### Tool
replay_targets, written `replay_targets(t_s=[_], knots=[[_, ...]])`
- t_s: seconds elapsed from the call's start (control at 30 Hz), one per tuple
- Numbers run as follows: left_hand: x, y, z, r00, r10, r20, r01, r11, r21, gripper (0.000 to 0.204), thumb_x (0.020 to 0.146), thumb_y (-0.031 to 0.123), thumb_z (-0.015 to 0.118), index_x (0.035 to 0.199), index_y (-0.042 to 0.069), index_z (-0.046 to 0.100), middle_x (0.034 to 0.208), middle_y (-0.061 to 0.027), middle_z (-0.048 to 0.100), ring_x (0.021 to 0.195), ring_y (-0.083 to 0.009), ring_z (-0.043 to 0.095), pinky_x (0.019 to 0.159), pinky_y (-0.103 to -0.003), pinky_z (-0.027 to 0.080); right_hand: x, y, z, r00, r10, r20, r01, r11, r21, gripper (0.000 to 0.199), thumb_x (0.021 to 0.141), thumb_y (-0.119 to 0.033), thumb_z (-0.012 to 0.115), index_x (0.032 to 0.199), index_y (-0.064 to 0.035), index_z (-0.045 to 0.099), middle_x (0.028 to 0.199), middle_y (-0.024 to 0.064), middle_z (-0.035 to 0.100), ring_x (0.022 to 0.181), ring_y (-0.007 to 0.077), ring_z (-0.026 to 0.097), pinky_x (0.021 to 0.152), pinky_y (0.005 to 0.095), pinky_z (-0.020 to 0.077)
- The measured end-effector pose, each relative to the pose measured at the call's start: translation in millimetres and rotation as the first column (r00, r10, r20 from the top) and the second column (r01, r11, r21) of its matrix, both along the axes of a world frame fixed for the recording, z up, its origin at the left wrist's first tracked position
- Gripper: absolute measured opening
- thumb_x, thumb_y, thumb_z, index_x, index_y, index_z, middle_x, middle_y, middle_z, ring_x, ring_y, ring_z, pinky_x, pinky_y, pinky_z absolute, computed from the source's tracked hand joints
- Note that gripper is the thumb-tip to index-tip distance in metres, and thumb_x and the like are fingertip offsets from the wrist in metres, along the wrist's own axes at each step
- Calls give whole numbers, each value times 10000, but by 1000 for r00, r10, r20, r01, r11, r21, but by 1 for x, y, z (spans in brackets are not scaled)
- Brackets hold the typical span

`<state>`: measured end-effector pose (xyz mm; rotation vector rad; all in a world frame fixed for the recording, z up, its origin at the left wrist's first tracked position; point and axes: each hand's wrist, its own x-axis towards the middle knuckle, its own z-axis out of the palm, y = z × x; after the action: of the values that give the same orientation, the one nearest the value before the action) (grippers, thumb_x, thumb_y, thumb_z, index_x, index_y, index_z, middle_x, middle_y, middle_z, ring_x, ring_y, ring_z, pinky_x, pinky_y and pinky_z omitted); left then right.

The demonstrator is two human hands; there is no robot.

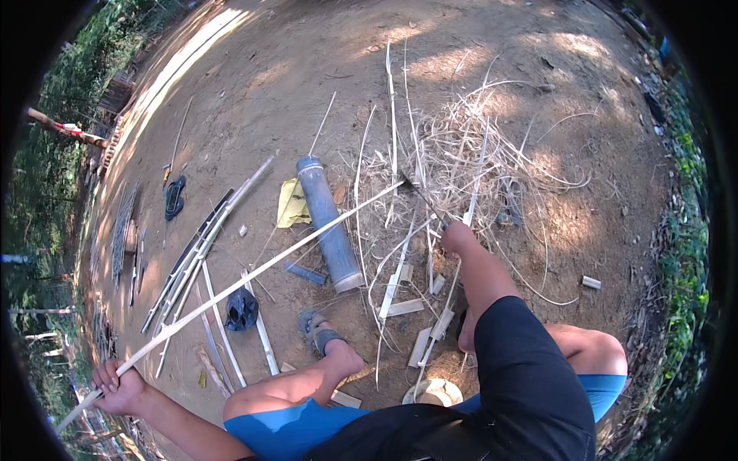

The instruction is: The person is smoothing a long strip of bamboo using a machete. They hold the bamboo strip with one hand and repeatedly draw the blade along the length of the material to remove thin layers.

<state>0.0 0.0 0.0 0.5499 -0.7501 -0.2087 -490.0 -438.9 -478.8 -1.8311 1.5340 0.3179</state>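
My left hand (pixel 119 389), at the lower left, is closed around one end of a long pale bamboo strip (pixel 254 275). The strip runs diagonally up across the view to the middle. My right hand (pixel 459 238) is wrapped round the handle of a knife (pixel 423 198), whose dark blade points up and left. The strip's far end meets the blade near its tip; whether the edge bites into it cannot be made out. Most of the handle is hidden in my fist.
A thick blue-grey cylinder (pixel 338 257) lies under the strip beside a yellow packet (pixel 292 203). Curly shavings (pixel 469 142) are heaped beyond the knife. To the left are long split poles (pixel 201 250), a black plastic bag (pixel 242 309) and a dark sandal (pixel 175 197).
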Motion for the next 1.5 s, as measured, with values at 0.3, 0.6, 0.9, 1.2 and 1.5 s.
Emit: replay_targets(t_s=[0.3, 0.6, 0.9, 1.2, 1.5], knots=[[-103, -33, 20, 856, 491, -162, -488, 871, 60, 540, 986, 619, 374, 806, 119, 468, 637, 10, 402, 509, -105, 379, 482, -259, 364, 55, 93, 57, 827, -401, 394, 440, 898, -9, 307, 761, -228, 647, 950, 13, 623, 839, 218, 677, 774, 345, 673, 715, 434, 525], [-170, -50, 26, 795, 581, -174, -581, 812, 54, 571, 989, 631, 347, 868, 103, 525, 778, -56, 531, 692, -185, 530, 663, -334, 477, 77, 220, 272, 707, 35, 707, 32, 996, -81, 306, 792, -190, 631, 1041, -14, 607, 893, 236, 672, 871, 410, 655, 801, 450, 506], [-227, -35, 26, 881, 460, -111, -468, 882, -54, 548, 963, 653, 402, 846, 132, 523, 604, 7, 373, 482, -95, 312, 469, -235, 285, 97, 282, 319, 543, 275, 793, -190, 961, -203, 288, 775, -129, 612, 1022, 16, 584, 870, 280, 634, 888, 465, 618, 786, 468, 500], [-255, -33, 23, 812, 560, -167, -574, 817, -50, 540, 952, 648, 440, 786, 142, 527, 577, 39, 319, 458, -78, 265, 449, -224, 222, 78, 282, 306, 579, 298, 759, -183, 955, -235, 377, 773, -125, 615, 1124, 9, 581, 911, 282, 651, 901, 447, 637, 796, 454, 513], [-248, -32, 19, 841, 510, -180, -529, 846, -70, 528, 927, 646, 494, 833, 128, 530, 584, 39, 328, 464, -80, 273, 456, -232, 222, 72, 272, 303, 642, 253, 724, -199, 967, -161, 333, 774, -128, 617, 1083, -7, 591, 859, 274, 644, 869, 454, 630, 778, 476, 507]])
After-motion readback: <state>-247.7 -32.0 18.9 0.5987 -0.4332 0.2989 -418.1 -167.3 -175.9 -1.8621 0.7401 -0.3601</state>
